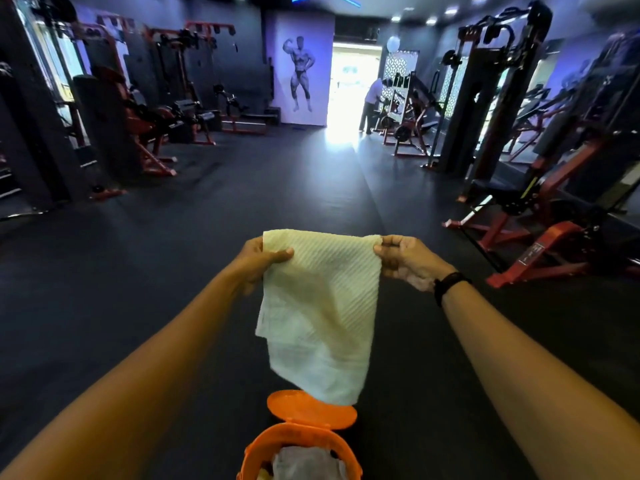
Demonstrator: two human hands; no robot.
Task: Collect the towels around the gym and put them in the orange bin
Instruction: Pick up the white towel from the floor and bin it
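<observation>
A pale yellow towel (pixel 318 306) hangs spread out in front of me. My left hand (pixel 258 259) pinches its upper left corner and my right hand (pixel 407 261) pinches its upper right corner. The towel's lower tip dangles just above the orange bin (pixel 254 452), which stands on the floor at the bottom centre with its round lid (pixel 301 410) flipped open away from me. Inside the bin lies a grey-white towel (pixel 304 462). A black band sits on my right wrist.
Dark rubber floor (pixel 207 220) stretches ahead. Red-and-black weight machines (pixel 138 109) line the left side, and more machines (pixel 540 209) crowd the right. A person (pixel 370 105) stands far off by the bright doorway. A bodybuilder poster (pixel 301 71) covers the back wall.
</observation>
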